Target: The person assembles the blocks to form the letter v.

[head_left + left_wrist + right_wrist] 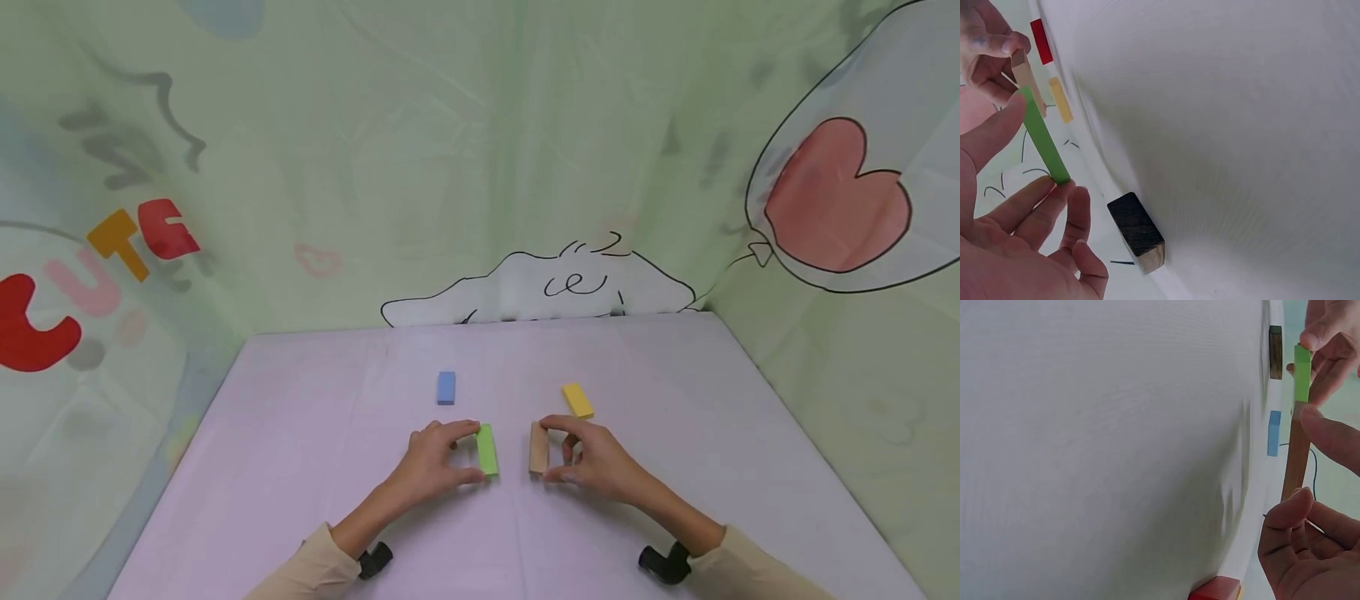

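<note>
A: Status on the left hand (pixel 435 458)?
B: Fingers grasping the green block (pixel 487 450) by its ends. Thumb on the near end, fingertips on the far one.
A: And the right hand (pixel 596 458)?
B: Mirror grip: fingers pinching the brown block (pixel 538 448), thumb near end, index far end.
A: Blocks in contact?
B: Apart. They face each other across a gap, long sides roughly parallel, mid-width of the surface (pixel 517 542). Can't tell whether their undersides touch the cloth.
A: What's around them?
B: Blue block (pixel 446 388) beyond the left hand, a bit left of the green one. Yellow block (pixel 577 400) just beyond the right hand, sitting at a slant.
A: That all?
B: Two more from the wrist views. Dark block (pixel 1135 228), black top with a paler wood end, near the left hand. Red block (pixel 1041 41) on the right hand's side, near the yellow one.
A: Rest of the setup?
B: Beige sleeves (pixel 318 567), black devices (pixel 375 560) at both wrists. Pale green printed backdrop (pixel 450 167) behind, red heart (pixel 836 196) in a balloon on the right.
</note>
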Demonstrator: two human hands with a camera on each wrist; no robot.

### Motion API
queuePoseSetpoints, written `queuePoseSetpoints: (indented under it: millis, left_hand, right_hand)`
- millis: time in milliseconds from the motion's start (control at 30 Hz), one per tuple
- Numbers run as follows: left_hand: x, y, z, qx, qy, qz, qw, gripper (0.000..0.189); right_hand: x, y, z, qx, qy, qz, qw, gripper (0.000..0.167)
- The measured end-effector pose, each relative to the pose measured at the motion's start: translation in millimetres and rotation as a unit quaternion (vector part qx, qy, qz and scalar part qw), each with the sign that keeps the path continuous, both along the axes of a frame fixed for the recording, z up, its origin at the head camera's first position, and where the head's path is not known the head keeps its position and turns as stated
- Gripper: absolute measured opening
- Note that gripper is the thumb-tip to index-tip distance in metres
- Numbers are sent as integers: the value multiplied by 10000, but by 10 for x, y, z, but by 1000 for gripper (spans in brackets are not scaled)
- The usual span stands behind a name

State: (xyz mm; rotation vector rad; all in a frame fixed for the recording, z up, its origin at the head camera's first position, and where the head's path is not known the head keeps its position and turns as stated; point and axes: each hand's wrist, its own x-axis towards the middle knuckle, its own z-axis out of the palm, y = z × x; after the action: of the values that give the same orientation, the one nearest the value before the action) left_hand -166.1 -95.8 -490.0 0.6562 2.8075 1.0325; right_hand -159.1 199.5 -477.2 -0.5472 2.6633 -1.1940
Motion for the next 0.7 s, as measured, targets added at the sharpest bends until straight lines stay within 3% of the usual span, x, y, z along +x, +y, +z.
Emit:
queuePoseSetpoints:
  millis: [267,700]
  left_hand:
    - [6,22,-58,170,-43,171,9997,70]
    - [53,106,-55,276,22,576,9980,67]
  right_hand:
    - [24,-63,2,-11,-5,-377,9993,74]
    - [70,-147,-7,-14,-121,-829,9965,75]
